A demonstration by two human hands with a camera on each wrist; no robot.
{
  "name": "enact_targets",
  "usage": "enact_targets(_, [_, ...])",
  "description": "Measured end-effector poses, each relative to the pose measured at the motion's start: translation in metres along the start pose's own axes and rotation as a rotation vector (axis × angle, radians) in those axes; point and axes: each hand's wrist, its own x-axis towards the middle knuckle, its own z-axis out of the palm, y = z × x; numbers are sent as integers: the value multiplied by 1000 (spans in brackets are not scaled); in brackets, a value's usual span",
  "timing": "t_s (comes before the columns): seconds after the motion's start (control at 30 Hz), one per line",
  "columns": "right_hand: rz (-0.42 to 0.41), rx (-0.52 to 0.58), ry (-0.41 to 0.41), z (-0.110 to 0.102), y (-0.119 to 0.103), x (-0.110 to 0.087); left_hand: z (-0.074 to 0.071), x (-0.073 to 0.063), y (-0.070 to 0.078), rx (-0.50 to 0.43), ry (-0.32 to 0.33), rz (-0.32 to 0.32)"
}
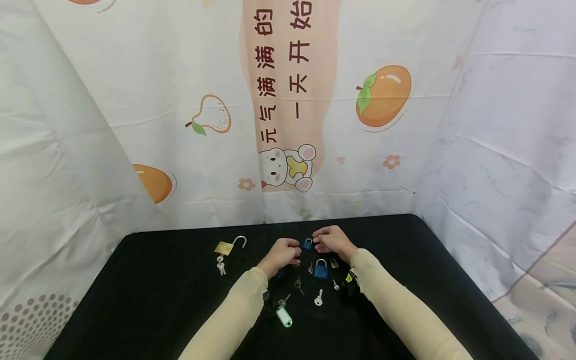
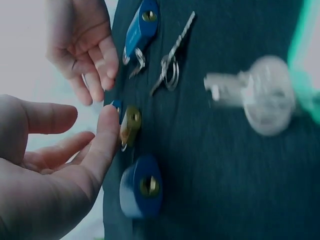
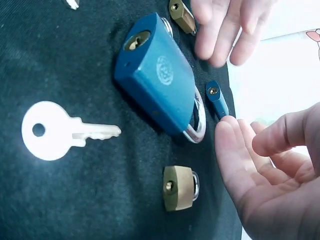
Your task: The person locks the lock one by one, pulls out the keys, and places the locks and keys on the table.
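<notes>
A small blue padlock [image 1: 307,244] stands near the back of the black cloth, between the two hands. My left hand [image 1: 281,254] is just left of it, thumb and fingers apart with nothing between them. On its other side my right hand [image 1: 334,239] hovers, fingers loosely bent and holding nothing. The right wrist view shows that small blue padlock [image 3: 216,97] beyond the right fingertips; whether they touch it I cannot tell. Closer in are a larger blue padlock [image 3: 157,75] and a small brass padlock [image 3: 179,188]. In the left wrist view, another brass padlock [image 2: 131,125] and a blue padlock [image 2: 141,187] sit by the left hand.
Loose keys, including a silver key [image 1: 318,298], lie nearer the front. A key with a green tag [image 1: 284,317] is among them. At the left, an unlocked brass padlock [image 1: 223,248] lies beside a bunch of keys [image 1: 221,266]. A printed curtain [image 1: 216,165] hangs behind the table.
</notes>
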Motion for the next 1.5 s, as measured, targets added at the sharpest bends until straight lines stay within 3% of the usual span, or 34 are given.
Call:
enact_targets(0.2, [-1, -5, -12, 0, -2, -1, -21, -9, -1, 113, 22, 47])
enact_targets(0.37, [-30, -8, -39, 4, -9, -2, -51, -18, -1, 215, 86, 48])
enact_targets(0.63, [-65, 10, -108, 27, -27, -2, -116, -33, -2, 591, 271, 87])
enact_targets(0.83, [-66, 83, -192, 61, -37, 3, -163, -49, -5, 777, 295, -8])
enact_targets(0.97, [-32, 189, -246, 95, -43, 10, -185, -55, -4, 849, 260, -109])
enact_targets(1.17, [26, 343, -261, 152, -50, 23, -193, -59, -9, 825, 237, -236])
enact_targets(1.27, [26, 344, -236, 174, -50, 25, -191, -58, -16, 783, 246, -259])
enact_targets(1.4, [-1, 289, -185, 189, -51, 25, -186, -52, -19, 751, 257, -263])
enact_targets(1.5, [11, 312, -159, 191, -53, 26, -183, -44, -16, 731, 260, -282])
